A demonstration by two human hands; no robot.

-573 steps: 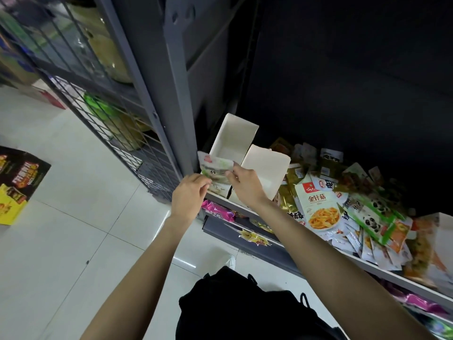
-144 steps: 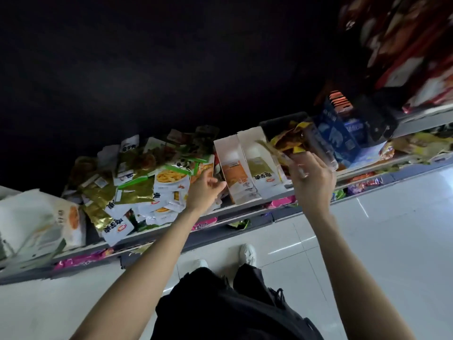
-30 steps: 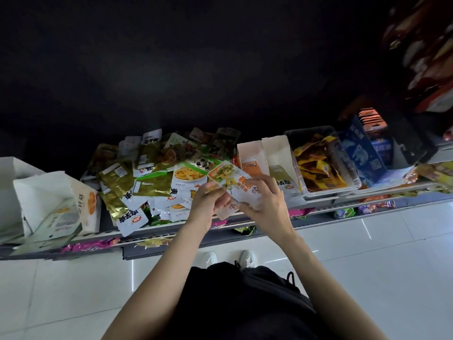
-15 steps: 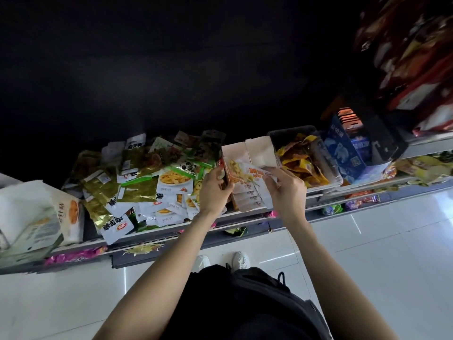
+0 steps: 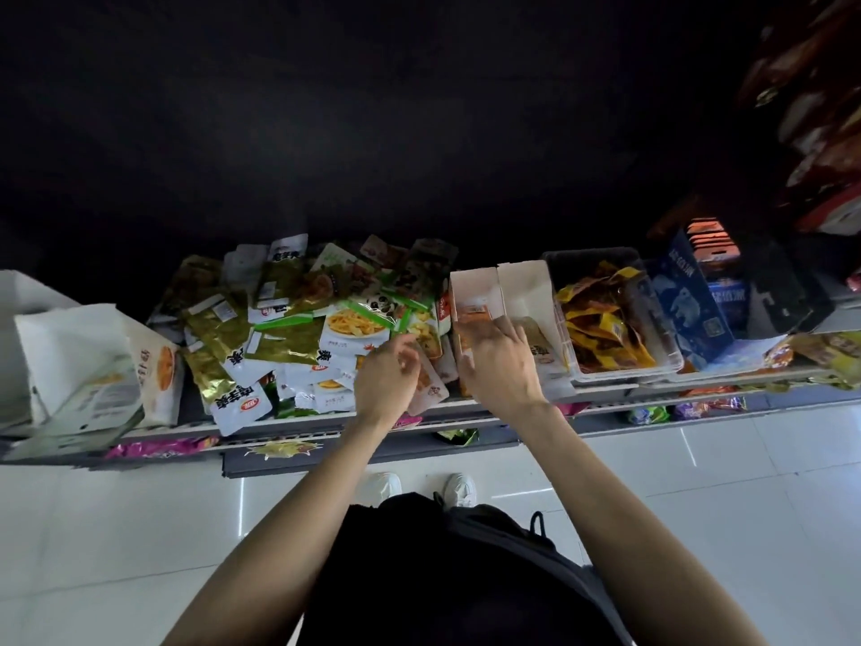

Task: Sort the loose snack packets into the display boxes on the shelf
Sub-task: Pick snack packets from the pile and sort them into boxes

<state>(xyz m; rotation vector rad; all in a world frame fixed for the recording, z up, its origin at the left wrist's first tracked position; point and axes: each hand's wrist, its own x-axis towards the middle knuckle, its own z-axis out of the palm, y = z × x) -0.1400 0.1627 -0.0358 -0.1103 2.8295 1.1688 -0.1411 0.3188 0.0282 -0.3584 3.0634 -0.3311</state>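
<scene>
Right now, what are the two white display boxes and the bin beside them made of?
Display boxes: probably matte cardboard, with folded, creased walls and cut edges. Bin: apparently clear glossy plastic, since the yellow packets show through its wall.

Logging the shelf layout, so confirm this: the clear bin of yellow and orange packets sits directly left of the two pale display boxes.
Wrong side. In the head view the clear bin of yellow and orange packets sits directly right of the two pale display boxes; the loose packet pile lies to their left.
</scene>
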